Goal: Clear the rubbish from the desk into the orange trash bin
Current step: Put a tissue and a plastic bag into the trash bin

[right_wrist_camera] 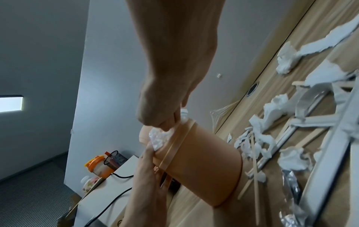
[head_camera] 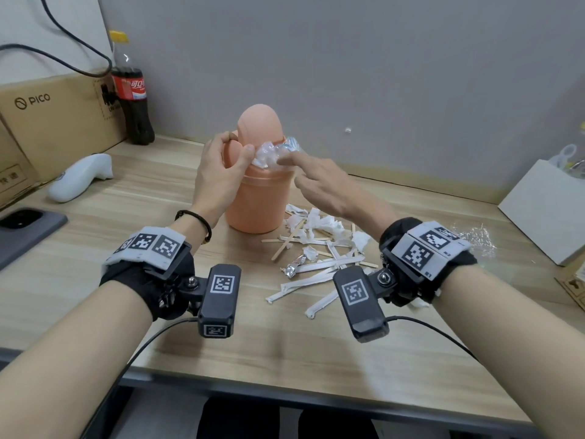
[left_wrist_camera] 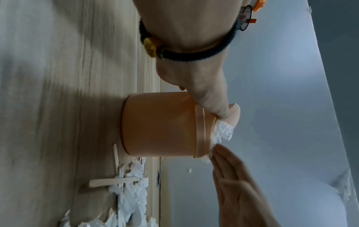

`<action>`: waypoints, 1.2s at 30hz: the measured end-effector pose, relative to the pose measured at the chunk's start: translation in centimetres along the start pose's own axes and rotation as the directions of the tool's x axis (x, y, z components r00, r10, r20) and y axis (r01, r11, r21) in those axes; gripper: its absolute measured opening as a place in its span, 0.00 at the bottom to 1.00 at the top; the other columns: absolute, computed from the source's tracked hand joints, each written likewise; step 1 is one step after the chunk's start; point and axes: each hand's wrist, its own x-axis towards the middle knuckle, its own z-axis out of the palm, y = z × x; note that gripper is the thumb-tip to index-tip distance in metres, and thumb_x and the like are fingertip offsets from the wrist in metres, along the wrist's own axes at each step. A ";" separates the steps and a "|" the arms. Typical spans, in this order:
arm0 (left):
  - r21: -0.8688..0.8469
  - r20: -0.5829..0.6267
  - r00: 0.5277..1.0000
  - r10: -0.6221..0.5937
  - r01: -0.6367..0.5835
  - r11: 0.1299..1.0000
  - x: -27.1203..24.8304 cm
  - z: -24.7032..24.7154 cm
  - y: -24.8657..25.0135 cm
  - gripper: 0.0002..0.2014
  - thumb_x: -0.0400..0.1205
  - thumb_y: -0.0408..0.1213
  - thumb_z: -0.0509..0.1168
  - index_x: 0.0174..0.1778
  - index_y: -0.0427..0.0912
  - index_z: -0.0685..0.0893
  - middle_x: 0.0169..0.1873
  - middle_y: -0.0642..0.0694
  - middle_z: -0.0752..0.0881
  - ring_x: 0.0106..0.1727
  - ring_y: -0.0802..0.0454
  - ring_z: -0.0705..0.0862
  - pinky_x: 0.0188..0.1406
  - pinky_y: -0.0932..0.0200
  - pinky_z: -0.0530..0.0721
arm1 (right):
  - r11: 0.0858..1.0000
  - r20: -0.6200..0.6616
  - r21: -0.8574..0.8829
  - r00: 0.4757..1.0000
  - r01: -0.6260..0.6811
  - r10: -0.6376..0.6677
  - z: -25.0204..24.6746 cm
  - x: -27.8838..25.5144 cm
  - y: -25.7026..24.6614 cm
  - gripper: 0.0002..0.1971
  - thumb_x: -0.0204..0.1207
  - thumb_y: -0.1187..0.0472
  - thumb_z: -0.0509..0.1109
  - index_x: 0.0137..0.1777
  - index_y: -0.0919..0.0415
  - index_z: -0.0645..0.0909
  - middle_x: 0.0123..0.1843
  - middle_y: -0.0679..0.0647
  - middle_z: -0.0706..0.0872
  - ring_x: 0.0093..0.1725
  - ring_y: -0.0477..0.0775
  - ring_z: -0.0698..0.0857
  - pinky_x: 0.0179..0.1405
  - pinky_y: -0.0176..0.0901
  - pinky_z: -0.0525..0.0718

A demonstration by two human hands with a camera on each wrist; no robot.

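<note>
The orange trash bin [head_camera: 256, 201] [left_wrist_camera: 161, 124] [right_wrist_camera: 204, 161] stands mid-desk with its swing lid [head_camera: 258, 125] tipped open. My left hand [head_camera: 235, 144] [left_wrist_camera: 209, 99] [right_wrist_camera: 149, 176] grips the lid and rim, its thumb beside a wad of crumpled clear plastic [head_camera: 272, 153] [left_wrist_camera: 223, 130] [right_wrist_camera: 161, 138] sitting in the bin's mouth. My right hand [head_camera: 294, 172] [left_wrist_camera: 229, 169] [right_wrist_camera: 161, 110] presses on that wad with extended fingers. A rubbish pile [head_camera: 319, 248] of white paper wrappers, wooden sticks and a foil scrap [head_camera: 292, 264] lies just right of the bin.
A cola bottle [head_camera: 133, 90] and a cardboard box [head_camera: 53, 122] stand at the back left. A white controller [head_camera: 82, 177] and a dark phone [head_camera: 25, 226] lie left. At the right are a white box [head_camera: 544, 207] and clear plastic film [head_camera: 478, 242].
</note>
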 end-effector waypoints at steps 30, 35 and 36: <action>-0.065 0.147 0.982 -0.118 0.129 0.990 1.3 -1.0 1.5 0.16 0.71 0.52 0.62 0.54 0.56 0.79 0.64 0.47 0.78 0.65 0.51 0.78 0.64 0.52 0.76 | 0.996 0.141 0.023 0.987 -0.086 0.082 -1.7 1.9 -0.3 0.28 0.78 0.56 0.49 0.79 0.53 0.70 0.81 0.50 0.71 0.82 0.49 0.61 0.82 0.46 0.43; -0.072 0.156 0.983 -0.098 0.110 0.991 1.5 -1.3 1.2 0.12 0.79 0.56 0.55 0.50 0.62 0.81 0.64 0.48 0.81 0.66 0.53 0.78 0.68 0.53 0.74 | 0.988 0.219 -0.144 0.975 0.060 -0.028 1.1 3.1 0.3 0.26 0.79 0.54 0.44 0.69 0.46 0.79 0.66 0.52 0.82 0.71 0.54 0.66 0.74 0.43 0.51; -0.054 0.155 0.984 -0.091 0.101 0.993 1.6 -1.3 1.0 0.10 0.79 0.55 0.55 0.50 0.62 0.80 0.64 0.49 0.81 0.67 0.53 0.78 0.68 0.53 0.74 | 0.998 0.192 -0.035 0.981 0.045 -0.038 1.3 3.1 0.2 0.25 0.80 0.54 0.45 0.65 0.50 0.83 0.65 0.51 0.84 0.68 0.53 0.69 0.71 0.38 0.56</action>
